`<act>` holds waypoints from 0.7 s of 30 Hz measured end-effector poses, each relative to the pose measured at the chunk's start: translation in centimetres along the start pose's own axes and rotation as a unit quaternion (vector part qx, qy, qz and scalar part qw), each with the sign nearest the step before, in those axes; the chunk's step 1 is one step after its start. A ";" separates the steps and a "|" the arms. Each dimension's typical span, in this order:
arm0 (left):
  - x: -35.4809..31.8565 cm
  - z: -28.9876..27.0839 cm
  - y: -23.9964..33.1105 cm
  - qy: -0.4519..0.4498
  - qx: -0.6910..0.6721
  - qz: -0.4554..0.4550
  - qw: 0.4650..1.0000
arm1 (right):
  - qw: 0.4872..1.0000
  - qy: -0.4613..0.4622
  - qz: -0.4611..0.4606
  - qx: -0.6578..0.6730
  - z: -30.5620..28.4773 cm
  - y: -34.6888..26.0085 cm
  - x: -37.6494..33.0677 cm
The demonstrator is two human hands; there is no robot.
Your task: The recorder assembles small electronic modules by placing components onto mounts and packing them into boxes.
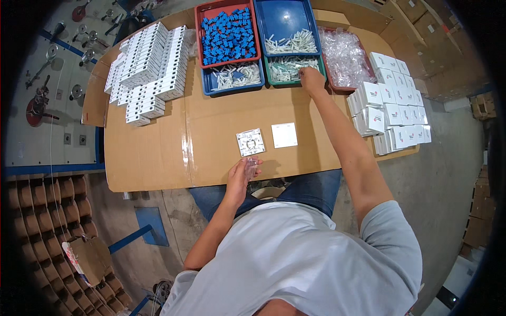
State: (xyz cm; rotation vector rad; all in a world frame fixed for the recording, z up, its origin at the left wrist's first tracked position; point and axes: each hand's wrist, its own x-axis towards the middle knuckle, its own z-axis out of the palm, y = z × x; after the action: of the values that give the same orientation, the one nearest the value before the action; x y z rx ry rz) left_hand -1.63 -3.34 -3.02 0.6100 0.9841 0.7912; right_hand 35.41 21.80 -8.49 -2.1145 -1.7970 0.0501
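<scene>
My left hand [238, 175] is closed around a small clear plastic bag [251, 168] by the cardboard's front edge. Just beyond it lies a square white frame [250, 142] with a round opening and small metal parts. To the right of that is a plain white square plate [284, 135], lying flat. Stretched far forward, my right hand [312, 80] is at the right end of a green tray [284, 81] of small white and greenish pieces. Its fingers are drawn together over the pieces; what they pinch, if anything, is too small to make out.
Behind are a red tray of blue connectors [227, 36], blue trays of white pieces [240, 77] [295, 43], and a red tray of clear bags [345, 58]. Stacked white units [153, 68] stand left, white packs [395, 102] right. Cardboard [153, 158] covers the table.
</scene>
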 end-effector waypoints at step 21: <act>1.2 3.9 6.0 -0.128 -0.201 -0.039 0.970 | 0.818 -0.057 0.118 0.560 -12.5 -8.2 -11.9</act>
State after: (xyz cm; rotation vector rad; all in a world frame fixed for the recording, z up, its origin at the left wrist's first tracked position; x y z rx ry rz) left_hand 0.43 0.74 2.66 0.3084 0.5847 0.7919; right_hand 28.58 8.25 3.12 -1.3949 -1.0332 1.0388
